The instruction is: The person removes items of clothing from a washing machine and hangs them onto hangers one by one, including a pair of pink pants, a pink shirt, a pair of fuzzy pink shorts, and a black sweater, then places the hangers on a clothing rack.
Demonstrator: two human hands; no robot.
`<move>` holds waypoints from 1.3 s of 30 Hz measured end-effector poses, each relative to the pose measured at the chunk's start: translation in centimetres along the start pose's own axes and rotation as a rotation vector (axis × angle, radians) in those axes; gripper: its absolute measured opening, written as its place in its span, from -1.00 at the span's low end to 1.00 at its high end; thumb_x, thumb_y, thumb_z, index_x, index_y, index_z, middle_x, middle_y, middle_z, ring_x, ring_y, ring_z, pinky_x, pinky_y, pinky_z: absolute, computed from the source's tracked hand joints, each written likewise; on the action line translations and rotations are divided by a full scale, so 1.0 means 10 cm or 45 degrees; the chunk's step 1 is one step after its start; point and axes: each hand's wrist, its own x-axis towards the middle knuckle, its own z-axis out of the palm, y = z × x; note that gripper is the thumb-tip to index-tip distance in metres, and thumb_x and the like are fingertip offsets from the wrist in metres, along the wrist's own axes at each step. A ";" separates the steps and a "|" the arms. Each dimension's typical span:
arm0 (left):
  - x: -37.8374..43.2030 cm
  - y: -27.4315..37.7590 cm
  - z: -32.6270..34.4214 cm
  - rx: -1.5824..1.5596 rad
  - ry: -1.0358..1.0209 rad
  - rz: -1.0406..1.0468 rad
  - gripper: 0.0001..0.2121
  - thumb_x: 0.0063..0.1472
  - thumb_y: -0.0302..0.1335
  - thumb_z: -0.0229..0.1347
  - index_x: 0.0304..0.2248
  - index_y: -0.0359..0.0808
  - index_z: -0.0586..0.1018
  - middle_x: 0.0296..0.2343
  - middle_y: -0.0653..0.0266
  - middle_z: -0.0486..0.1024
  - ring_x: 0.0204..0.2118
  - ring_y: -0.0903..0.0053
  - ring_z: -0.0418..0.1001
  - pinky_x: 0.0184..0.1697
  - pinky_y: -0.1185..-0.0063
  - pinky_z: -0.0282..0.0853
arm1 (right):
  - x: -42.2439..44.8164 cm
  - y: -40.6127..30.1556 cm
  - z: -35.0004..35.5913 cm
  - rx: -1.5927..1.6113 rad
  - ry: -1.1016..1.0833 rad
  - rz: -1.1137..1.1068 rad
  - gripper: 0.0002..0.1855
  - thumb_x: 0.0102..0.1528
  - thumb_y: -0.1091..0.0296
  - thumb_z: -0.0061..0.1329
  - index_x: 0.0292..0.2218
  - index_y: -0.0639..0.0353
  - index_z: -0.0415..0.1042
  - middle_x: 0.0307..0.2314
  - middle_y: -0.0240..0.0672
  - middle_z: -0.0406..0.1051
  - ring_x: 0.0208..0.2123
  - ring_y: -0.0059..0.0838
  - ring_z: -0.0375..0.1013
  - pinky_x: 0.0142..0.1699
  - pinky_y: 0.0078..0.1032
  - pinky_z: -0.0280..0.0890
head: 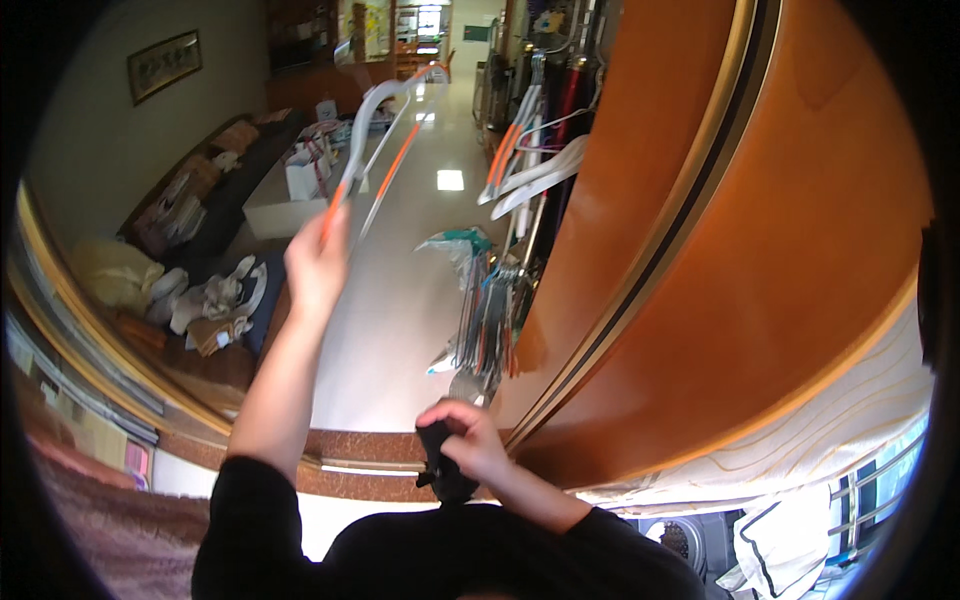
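My left hand [319, 262] is raised ahead of me, closed on a white and orange clothes hanger [366, 124]; its far end is blurred. Near my chest, my right hand [472, 442] has its fingers around a small black object [435, 442], whose kind I cannot tell. Beyond that hand, a dense bunch of hangers [487, 322] hangs from a metal rack, beside a teal and clear plastic bag [461, 244]. Higher on the rack are more white and orange hangers [506, 150] and thick white hangers [544, 176].
A brown wooden panel or door [750, 300] fills the right side. At left stand a sofa with cushions [199, 169] and a low table [277, 214] with bags on it. Cloth items [217, 296] lie nearer. A brown stone sill [360, 446] crosses before me; a washing machine [679, 536] is at lower right.
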 end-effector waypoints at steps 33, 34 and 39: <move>-3.40 1.05 -4.27 0.224 0.059 -0.152 -0.77 0.08 -0.46 0.03 -0.64 -0.43 0.41 -0.79 0.36 0.20 -0.73 0.65 0.14 -0.67 0.65 0.02 | -0.51 -1.13 2.25 -1.589 -0.853 -0.988 -0.51 -0.10 -0.01 0.01 -0.29 0.23 0.29 -0.39 -0.09 0.35 -0.28 -0.13 0.34 -0.14 -0.39 0.16; -3.34 1.07 -4.24 0.221 0.037 -0.047 -0.79 0.07 -0.46 0.03 -0.63 -0.43 0.42 -0.80 0.36 0.21 -0.75 0.63 0.15 -0.67 0.64 0.02 | -0.53 -1.20 2.23 -1.663 -0.750 -0.835 -0.47 -0.12 -0.06 0.01 -0.29 0.22 0.27 -0.48 -0.12 0.35 -0.37 -0.15 0.36 -0.23 -0.42 0.20; -3.04 1.24 -3.94 0.742 0.315 0.357 -0.90 0.01 -0.56 0.08 -0.48 -0.42 0.44 -0.49 0.16 0.35 -0.49 0.48 0.31 -0.45 0.64 0.21 | -0.46 -1.36 2.03 -1.893 -0.869 -0.606 -0.54 -0.08 -0.03 -0.03 -0.51 0.28 0.29 -0.70 -0.13 0.27 -0.61 -0.10 0.29 -0.49 -0.41 0.19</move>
